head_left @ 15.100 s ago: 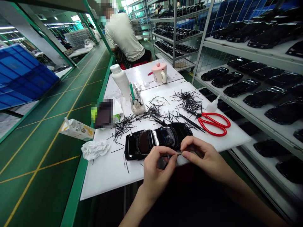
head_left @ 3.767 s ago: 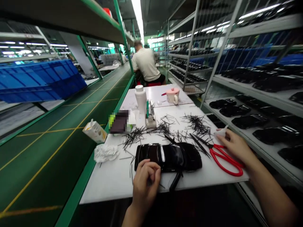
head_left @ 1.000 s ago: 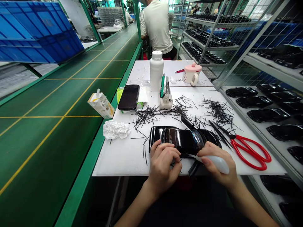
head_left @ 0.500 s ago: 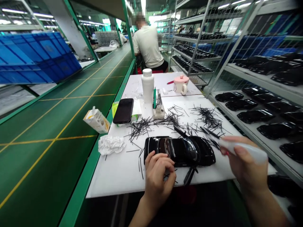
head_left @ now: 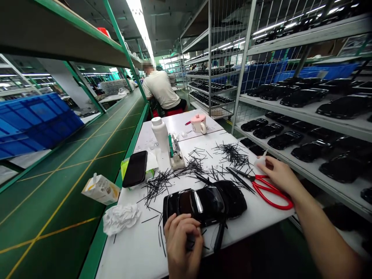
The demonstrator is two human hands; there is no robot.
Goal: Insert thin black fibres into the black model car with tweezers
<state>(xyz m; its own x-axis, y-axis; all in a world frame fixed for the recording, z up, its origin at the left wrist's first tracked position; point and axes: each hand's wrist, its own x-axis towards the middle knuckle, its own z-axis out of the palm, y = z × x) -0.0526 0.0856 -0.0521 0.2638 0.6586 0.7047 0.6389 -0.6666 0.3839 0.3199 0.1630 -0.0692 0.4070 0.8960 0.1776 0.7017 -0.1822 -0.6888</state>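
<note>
A glossy black model car body (head_left: pixel 207 201) lies across the white table, with a black strip-like part (head_left: pixel 220 236) sticking out at its near side. My left hand (head_left: pixel 184 242) rests at the car's near left corner, its fingers curled; what they pinch, if anything, is hidden. My right hand (head_left: pixel 279 174) holds a small white nozzle bottle (head_left: pixel 260 159) at the table's right edge, its tip pointing up. Beside that hand lie red-handled scissors (head_left: pixel 271 193). Thin black strips (head_left: pixel 158 184) are scattered in piles behind the car.
Behind the car stand a white bottle (head_left: pixel 160 133), a tool holder (head_left: pixel 176 159) and a pink-lidded mug (head_left: pixel 198 124). A phone (head_left: pixel 135 168), drink carton (head_left: pixel 101 190) and crumpled tissue (head_left: pixel 121 219) sit left. Racks (head_left: pixel 241 97) line the right; a seated person (head_left: pixel 161 89) is ahead.
The camera view has turned up and to the right. My right hand has moved back from near the car's end with the small bottle, now upright, and the red scissors show fully.
</note>
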